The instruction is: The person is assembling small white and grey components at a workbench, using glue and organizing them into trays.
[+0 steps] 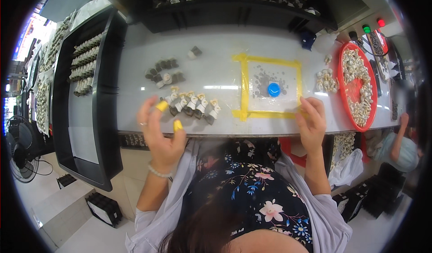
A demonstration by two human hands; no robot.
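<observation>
My left hand (pixel 161 138) has yellow finger covers on the thumb and a finger. Its fingers are spread, with nothing seen between them, just left of a row of small white-and-grey figurines (pixel 193 104) with golden tops. Behind that row lies a cluster of dark grey pieces (pixel 166 65), with a pale round piece (pixel 167 78) among them. My right hand (pixel 312 124) hovers at the right edge of a yellow tape square (pixel 244 88), thumb and forefinger apart. Inside the square are scattered small grey flat bits (pixel 262 79) and a round blue cap (pixel 273 89).
A red oval tray (pixel 342 86) of small pale pieces stands to the right, beside a loose heap (pixel 327 81). A deep black tray (pixel 102 95) holding rows of pieces is on the left. Across the back runs a dark bin (pixel 234 16). Another person's arm (pixel 399 138) shows far right.
</observation>
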